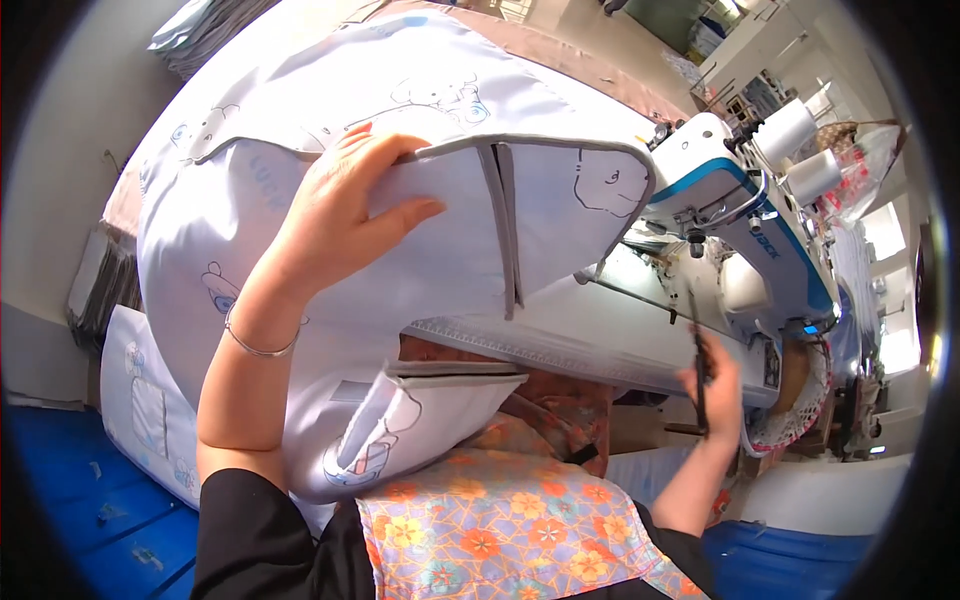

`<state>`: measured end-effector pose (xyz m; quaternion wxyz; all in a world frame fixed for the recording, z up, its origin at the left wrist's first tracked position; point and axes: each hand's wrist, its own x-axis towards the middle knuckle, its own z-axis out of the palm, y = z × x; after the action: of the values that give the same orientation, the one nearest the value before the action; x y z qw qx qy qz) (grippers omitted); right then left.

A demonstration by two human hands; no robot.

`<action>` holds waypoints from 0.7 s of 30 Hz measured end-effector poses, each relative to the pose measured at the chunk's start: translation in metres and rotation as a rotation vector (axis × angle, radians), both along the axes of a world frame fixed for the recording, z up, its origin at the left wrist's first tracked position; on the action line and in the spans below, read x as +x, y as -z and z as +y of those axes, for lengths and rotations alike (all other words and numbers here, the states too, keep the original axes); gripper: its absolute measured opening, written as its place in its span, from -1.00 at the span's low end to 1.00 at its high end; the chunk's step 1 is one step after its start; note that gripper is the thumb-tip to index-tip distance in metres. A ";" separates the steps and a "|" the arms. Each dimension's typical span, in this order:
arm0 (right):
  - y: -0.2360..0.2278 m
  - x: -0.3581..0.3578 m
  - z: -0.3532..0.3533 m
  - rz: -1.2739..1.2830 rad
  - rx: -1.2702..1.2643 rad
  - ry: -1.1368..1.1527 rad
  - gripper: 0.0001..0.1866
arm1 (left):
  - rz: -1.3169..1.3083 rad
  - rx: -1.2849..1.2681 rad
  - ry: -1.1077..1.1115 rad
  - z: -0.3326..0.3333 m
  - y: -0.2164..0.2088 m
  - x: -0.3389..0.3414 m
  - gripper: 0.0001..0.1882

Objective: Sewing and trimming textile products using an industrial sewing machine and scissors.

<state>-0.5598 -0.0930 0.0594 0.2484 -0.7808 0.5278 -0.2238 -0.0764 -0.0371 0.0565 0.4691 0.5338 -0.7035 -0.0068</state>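
Note:
My left hand point(350, 205) grips a large sheet of white fabric point(430, 240) printed with cartoon bears. Its fingers lie over the grey-bound edge and the thumb is on the near face. A grey-trimmed slit point(505, 230) runs down the fabric right of that hand. The fabric's right corner reaches the sewing machine head point(715, 190). My right hand point(720, 390), smeared by motion, is closed around black-handled scissors point(700, 385) pointing away from me, just right of the machine bed's front edge. A folded part of the fabric point(420, 420) hangs over my lap.
White thread cones point(800, 150) stand behind the machine head. Below my right hand is a white rounded surface point(800, 490) above blue material. Stacked fabric pieces point(105, 285) lie at the left, and a blue surface point(110, 520) is at the lower left.

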 end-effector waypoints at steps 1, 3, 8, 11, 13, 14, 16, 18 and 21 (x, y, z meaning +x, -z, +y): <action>0.005 -0.023 0.001 0.065 0.034 0.204 -0.34 | -0.055 -0.029 -0.015 0.003 -0.001 -0.001 -0.60; 0.014 -0.060 -0.003 0.374 -0.130 0.376 -0.41 | -0.019 -0.003 -0.014 0.003 -0.003 -0.006 -0.62; 0.020 -0.070 -0.027 0.624 -0.047 0.465 -0.54 | 0.058 -0.031 -0.016 0.002 -0.005 -0.019 -0.68; -0.003 -0.013 -0.022 0.428 -0.456 0.208 -0.60 | 0.074 0.020 -0.024 0.010 -0.012 -0.024 -0.69; -0.027 0.046 -0.013 0.078 -0.501 -0.158 -0.61 | -0.019 0.026 -0.076 0.016 -0.021 -0.030 -0.70; -0.037 0.080 -0.013 0.014 -0.621 -0.320 -0.54 | -0.033 0.014 -0.072 0.019 -0.025 -0.033 -0.70; -0.057 0.140 -0.017 -0.115 -0.856 -0.452 -0.46 | -0.167 -0.010 -0.054 0.030 -0.030 -0.033 -0.69; -0.074 0.186 -0.038 -0.061 -0.927 -0.510 -0.53 | -0.251 -0.022 -0.083 0.048 -0.024 -0.020 -0.68; -0.082 0.210 -0.060 0.345 -0.550 -0.538 -0.70 | -0.489 0.055 -0.518 0.081 -0.006 0.032 -0.69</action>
<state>-0.3497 -0.1534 0.1413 -0.0114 -0.9540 0.2595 -0.1496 -0.0441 0.0441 0.0621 0.2585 0.6927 -0.6359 0.2213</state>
